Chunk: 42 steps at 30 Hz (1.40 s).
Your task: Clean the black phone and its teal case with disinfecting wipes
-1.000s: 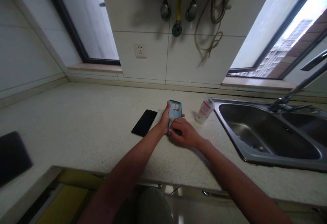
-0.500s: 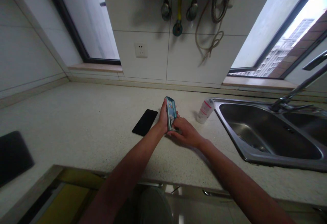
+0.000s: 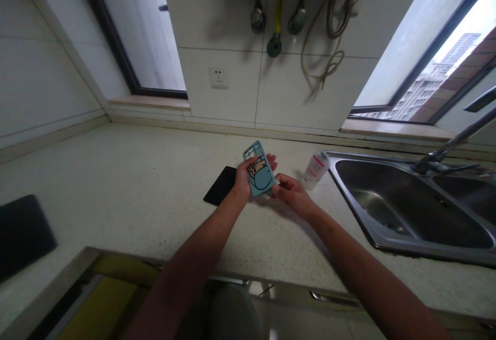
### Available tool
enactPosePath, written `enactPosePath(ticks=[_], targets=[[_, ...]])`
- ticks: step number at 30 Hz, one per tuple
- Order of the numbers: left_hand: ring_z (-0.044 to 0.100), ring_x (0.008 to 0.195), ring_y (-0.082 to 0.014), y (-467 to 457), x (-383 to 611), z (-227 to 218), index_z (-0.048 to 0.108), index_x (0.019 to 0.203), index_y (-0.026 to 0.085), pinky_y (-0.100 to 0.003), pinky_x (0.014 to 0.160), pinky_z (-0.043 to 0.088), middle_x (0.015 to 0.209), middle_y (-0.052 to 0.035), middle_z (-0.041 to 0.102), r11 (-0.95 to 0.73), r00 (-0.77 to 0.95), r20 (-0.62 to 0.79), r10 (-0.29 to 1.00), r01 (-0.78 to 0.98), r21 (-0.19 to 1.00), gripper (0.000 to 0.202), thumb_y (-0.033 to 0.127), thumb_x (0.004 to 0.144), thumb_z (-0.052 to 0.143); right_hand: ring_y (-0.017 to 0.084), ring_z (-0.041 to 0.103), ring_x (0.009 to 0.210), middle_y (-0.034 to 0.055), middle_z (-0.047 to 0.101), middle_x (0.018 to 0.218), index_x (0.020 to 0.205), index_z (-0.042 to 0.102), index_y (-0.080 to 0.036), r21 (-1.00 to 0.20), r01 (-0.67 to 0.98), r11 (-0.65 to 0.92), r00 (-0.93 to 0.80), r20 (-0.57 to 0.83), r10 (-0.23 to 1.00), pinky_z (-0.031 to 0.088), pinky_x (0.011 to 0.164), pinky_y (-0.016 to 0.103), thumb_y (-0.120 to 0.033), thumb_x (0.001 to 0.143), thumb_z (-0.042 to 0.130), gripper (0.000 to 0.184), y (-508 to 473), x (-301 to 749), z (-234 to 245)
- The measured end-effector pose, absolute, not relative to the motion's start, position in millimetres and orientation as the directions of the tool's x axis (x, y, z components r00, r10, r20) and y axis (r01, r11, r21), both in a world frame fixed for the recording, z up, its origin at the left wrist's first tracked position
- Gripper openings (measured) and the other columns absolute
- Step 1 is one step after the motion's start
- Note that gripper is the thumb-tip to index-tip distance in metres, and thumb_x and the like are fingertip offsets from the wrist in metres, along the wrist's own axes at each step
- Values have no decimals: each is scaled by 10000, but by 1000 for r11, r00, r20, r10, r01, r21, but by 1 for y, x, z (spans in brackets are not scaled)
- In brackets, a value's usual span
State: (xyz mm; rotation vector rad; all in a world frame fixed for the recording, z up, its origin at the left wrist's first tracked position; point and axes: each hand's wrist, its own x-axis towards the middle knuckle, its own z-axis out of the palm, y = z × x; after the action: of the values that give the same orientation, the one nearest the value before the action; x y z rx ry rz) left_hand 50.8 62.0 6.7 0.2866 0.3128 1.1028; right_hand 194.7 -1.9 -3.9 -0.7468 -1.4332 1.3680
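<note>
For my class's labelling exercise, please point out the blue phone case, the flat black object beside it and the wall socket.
Blue phone case [image 3: 262, 174], head view: its printed back.
Flat black object [image 3: 220, 186], head view: its upper surface.
Wall socket [image 3: 218, 78], head view: its faceplate.

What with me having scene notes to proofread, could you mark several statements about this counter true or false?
1. The left hand grips a light-blue phone case with cartoon print. True.
2. A clear plastic container with pink markings sits inside the stainless-steel sink. False: it is on the pale speckled countertop, beside the sink.
3. The right hand is at the case's lower corner. True.
4. The thin black rectangular slab near the left hand lies fully in view. False: that hand and forearm partly hide it.
</note>
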Motion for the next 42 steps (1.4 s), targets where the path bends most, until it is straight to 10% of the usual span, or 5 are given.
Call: enactPosePath(ticks=[11, 17, 27, 35, 42], targets=[[711, 1013, -233, 64, 45, 7, 671, 1070, 131, -455, 1023, 490, 980, -100, 756, 462, 466, -85, 881, -806, 369, 388, 60, 743, 475, 104, 471, 527, -54, 560, 613, 676, 531, -215, -943, -229, 241, 133, 215, 967, 387, 493, 225, -446, 697, 795, 352, 0, 196, 2], [734, 814, -274, 62, 55, 4, 673, 902, 101, -439, 835, 568, 830, -157, 740, 634, 629, -184, 755, -630, 448, 354, 392, 922, 473, 125, 497, 557, -37, 560, 618, 710, 574, -207, -910, 152, 386, 348, 414, 841, 404, 528, 255, -469, 781, 715, 306, 5, 198, -5], [717, 702, -246, 58, 65, 1, 723, 981, 111, -372, 702, 579, 786, -137, 733, 659, 625, -245, 741, -607, 444, 612, 628, 947, 397, 266, 651, 1105, 87, 735, 1125, 1041, 747, -271, -465, 540, 702, -218, 728, 650, 468, 1043, 534, -302, 938, 581, 197, -1, 187, -21], [729, 783, -271, 52, 65, 1, 716, 1012, 75, -394, 773, 576, 830, -173, 744, 572, 523, -262, 811, -615, 543, 725, 677, 947, 318, 278, 580, 1277, 118, 659, 1326, 1318, 639, -217, -321, 615, 720, -369, 690, 622, 457, 1104, 517, -291, 978, 504, 374, -5, 183, -25], [730, 773, -272, 58, 66, 1, 711, 1046, 90, -400, 774, 575, 836, -160, 748, 557, 527, -212, 823, -677, 481, 737, 681, 949, 282, 298, 628, 1169, 124, 703, 1223, 1194, 700, -228, -345, 677, 650, -314, 663, 679, 500, 1026, 502, -317, 980, 498, 308, -1, 190, -20]])
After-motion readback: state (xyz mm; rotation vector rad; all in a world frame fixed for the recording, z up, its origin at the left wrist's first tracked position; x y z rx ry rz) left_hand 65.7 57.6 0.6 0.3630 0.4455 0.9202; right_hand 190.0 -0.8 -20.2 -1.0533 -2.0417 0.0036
